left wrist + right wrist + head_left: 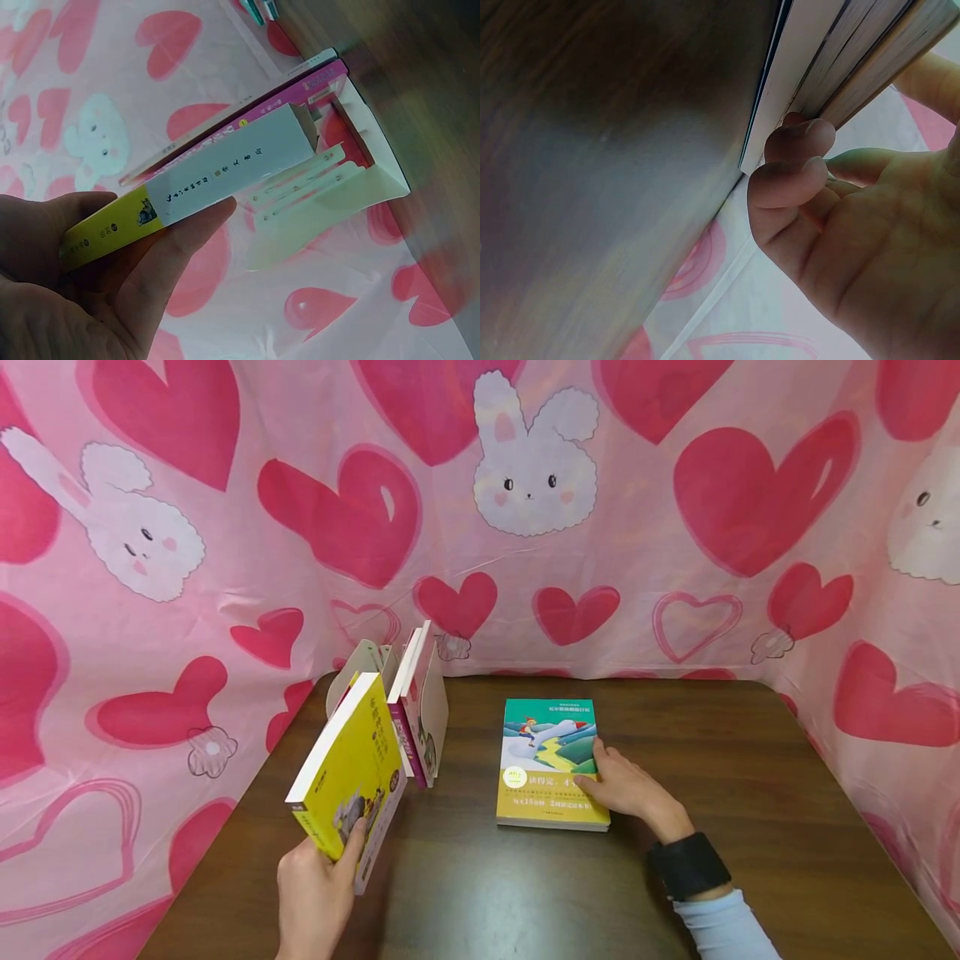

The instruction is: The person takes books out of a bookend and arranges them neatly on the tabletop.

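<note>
My left hand (318,885) grips a yellow paperback book (352,768), raised and tilted, thumb on its cover. In the left wrist view its yellow and white spine (225,165) faces the camera. Just beyond it, a pink book (420,718) and a purple-spined book (403,739) stand upright in a cream book rack (315,210). On the table to the right lies a green-and-yellow book (551,747), picture cover up. My right hand (633,785) holds its right edge, thumb over the cover. In the right wrist view, curled fingers (791,180) meet the page edges of stacked books (855,60).
The dark wooden table (465,877) carries everything. A pink cloth (637,552) with hearts and rabbits hangs behind and along both sides. The rack stands near the table's back left corner. A black band (688,866) circles my right wrist.
</note>
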Motion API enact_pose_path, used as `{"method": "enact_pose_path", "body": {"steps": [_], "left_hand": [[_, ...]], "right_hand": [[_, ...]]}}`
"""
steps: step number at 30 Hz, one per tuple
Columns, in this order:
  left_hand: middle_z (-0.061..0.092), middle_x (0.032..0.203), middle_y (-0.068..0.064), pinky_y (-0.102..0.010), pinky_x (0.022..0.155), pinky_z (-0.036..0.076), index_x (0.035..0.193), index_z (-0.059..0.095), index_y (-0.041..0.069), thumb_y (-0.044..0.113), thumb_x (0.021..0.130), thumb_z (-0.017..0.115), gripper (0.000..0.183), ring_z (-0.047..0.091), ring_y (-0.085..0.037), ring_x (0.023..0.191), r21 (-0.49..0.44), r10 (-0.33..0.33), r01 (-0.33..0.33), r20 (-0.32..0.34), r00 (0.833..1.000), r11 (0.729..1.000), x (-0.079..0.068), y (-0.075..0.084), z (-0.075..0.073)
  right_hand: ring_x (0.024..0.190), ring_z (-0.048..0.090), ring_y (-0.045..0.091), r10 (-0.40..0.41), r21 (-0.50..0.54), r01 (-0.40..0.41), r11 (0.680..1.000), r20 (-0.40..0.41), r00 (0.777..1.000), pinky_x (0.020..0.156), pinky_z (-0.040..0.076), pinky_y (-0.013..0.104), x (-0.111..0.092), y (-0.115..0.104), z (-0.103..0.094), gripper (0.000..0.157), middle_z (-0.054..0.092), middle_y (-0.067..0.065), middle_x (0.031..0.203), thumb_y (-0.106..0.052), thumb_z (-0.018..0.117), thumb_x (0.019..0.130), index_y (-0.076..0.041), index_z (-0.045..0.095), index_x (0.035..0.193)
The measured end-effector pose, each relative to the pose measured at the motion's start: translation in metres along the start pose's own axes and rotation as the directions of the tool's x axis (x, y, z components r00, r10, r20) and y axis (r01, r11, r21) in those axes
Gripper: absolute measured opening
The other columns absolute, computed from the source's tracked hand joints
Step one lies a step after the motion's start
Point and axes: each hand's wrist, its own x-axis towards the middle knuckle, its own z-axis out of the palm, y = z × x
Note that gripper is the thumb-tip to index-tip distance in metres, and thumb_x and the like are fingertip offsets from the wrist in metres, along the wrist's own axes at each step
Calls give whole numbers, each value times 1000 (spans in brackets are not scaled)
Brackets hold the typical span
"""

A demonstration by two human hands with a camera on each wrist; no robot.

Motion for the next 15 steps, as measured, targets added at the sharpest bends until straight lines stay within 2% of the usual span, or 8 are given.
{"method": "enact_pose_path", "body": {"steps": [7,15], "left_hand": [[75,105,-28,-59,65,60,121,71,-7,7,91,84,36,75,-47,83,10,-24,24,19,1000,1000,-2,3,-3],[76,100,-26,-59,64,60,114,74,-6,5,88,86,31,76,-44,80,-2,18,-18,-7,1000,1000,-5,2,-2]], "right_hand": [[142,38,54,2,-3,-2,1000,0,1000,110,35,72,0,-1,0,97,29,39,160,-49,62,103,15,16,160],[140,41,52,7,7,-7,1000,3,1000,110,36,72,0,0,1,97,30,38,160,-49,63,103,14,16,161]]}}
